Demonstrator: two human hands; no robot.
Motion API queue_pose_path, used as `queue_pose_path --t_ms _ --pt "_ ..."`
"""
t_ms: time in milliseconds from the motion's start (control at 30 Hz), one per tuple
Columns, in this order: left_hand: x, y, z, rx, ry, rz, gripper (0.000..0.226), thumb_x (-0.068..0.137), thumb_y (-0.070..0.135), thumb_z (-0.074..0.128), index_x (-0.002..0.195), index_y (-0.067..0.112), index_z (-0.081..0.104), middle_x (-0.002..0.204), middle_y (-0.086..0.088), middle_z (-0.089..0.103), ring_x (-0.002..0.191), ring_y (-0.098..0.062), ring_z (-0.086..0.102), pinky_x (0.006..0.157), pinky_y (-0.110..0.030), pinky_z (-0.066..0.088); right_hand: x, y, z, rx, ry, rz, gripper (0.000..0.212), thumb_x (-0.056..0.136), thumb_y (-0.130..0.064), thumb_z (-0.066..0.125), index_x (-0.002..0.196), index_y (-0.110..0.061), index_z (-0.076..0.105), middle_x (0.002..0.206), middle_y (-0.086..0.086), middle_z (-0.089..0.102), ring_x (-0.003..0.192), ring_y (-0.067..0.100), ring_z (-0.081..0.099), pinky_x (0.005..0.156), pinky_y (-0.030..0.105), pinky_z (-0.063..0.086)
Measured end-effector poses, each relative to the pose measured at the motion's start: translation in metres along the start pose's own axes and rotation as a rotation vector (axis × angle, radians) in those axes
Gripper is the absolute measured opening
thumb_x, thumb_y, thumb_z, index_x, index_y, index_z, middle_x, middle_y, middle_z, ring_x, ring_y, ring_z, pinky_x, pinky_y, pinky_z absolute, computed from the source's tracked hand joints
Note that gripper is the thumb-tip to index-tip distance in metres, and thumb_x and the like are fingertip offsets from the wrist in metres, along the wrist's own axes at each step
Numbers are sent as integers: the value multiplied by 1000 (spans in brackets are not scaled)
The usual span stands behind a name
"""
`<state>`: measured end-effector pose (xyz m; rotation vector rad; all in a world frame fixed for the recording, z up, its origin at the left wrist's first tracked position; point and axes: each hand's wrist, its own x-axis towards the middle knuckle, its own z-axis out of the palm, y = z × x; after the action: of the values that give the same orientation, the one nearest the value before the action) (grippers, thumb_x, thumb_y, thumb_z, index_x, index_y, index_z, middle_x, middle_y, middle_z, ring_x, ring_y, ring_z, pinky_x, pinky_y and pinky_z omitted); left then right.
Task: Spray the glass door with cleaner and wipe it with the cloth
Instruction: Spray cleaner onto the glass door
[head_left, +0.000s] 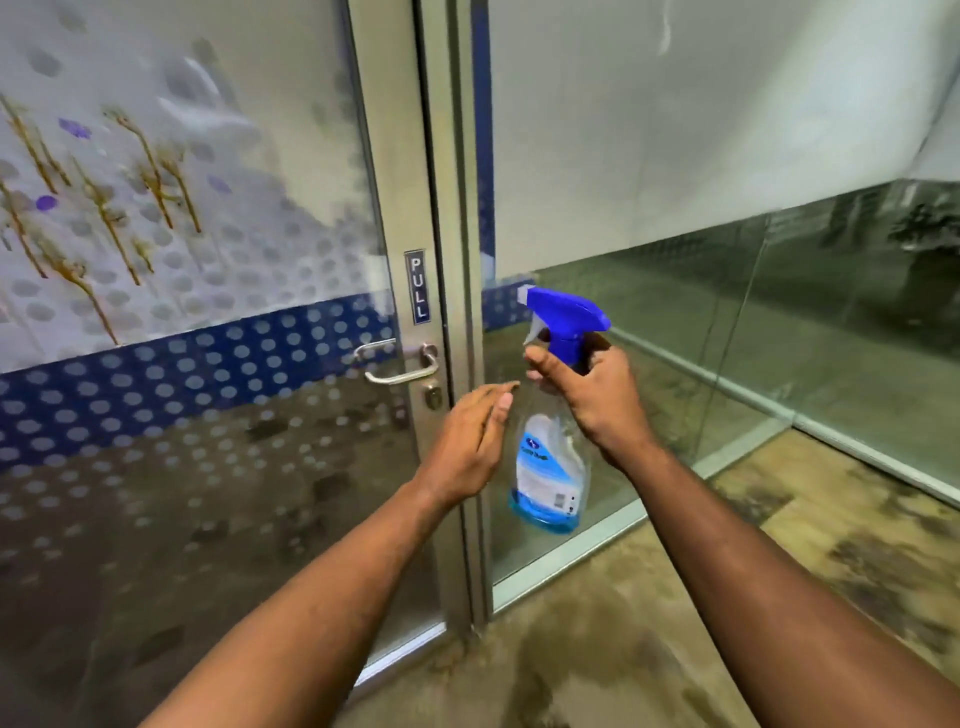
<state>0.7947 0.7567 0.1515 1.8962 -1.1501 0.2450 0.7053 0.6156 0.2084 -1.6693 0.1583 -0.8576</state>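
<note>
So we're at the spray step: right hand (597, 395) grips the bottle (553, 467), left hand (470, 441) spread and empty. Next, aim at the door (208, 364); no cloth visible.

I see a fixed glass panel (675, 322) on the right, frosted white on top, clear below. It meets a second glass wall (857, 312) at a corner. A metal post (470, 415) stands just left of the panel. A metal bottom rail (566, 561) runs along the panel's base. The floor (779, 597) is mottled tan with dark patches. Blurred dark shapes show behind the clear glass; I can't identify them.
</note>
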Motion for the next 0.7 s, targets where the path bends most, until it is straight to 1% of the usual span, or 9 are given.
queue_pose_path --t_ms 67,133,200,267,367,467,567,633,700 --pt "5 25 39 -119 6 -1 44 106 25 35 126 1 67 123 -10 69 115 -20 63 104 -30 47 -6 2 -35 -46 10 6 45 75 -45 81 98 -9 67 94 25 71 84 31 68 87 63 52" --pt "12 56 79 -216 3 -26 43 106 27 35 115 5 70 107 -6 72 97 -14 65 88 -29 50 -11 3 -74 -49 46 23 59 70 -57 81 100 -8 67 94 28 70 88 45 70 86 65 51" --pt "17 76 109 -304 31 -101 42 108 30 35 95 12 70 83 4 69 74 -3 60 70 -25 47 -15 2 -100 -83 52 28 73 63 -70 78 102 -10 66 95 31 69 91 53 65 85 65 51" --pt "25 92 132 -375 52 -213 48 109 36 34 78 14 63 69 7 63 61 -2 54 61 -29 42 -20 -1 -121 -125 79 30 73 62 -72 77 103 -13 68 94 29 70 89 47 68 84 62 53" --pt "37 120 175 -458 9 -316 63 109 45 29 83 4 70 71 -4 69 65 -14 58 63 -35 46 -25 -3 -161 -174 153 59 71 66 -66 75 103 -6 67 95 30 69 79 32 67 83 61 53" --pt "46 143 214 -536 -9 -345 65 108 48 28 83 9 73 74 -3 71 68 -15 62 66 -33 48 -30 3 -200 -218 240 92 66 75 -55 79 105 3 65 98 32 68 90 47 66 85 62 51" --pt "56 158 252 -569 -24 -379 67 109 48 26 75 10 71 69 -4 69 68 -19 63 68 -36 50 -36 9 -230 -267 300 109 62 74 -52 76 105 1 66 97 30 70 94 48 65 85 60 52" --pt "61 168 278 -635 -46 -394 64 109 46 28 65 21 66 63 3 67 65 -16 63 70 -34 50 -38 15 -250 -309 338 148 63 74 -53 75 106 1 66 97 28 71 95 47 65 86 58 53" --pt "65 179 303 -705 -54 -383 63 110 43 30 57 27 61 53 9 63 57 -3 61 64 -26 48 -41 22 -272 -343 379 175 54 80 -47 76 110 -3 66 99 23 72 96 42 67 87 54 54"
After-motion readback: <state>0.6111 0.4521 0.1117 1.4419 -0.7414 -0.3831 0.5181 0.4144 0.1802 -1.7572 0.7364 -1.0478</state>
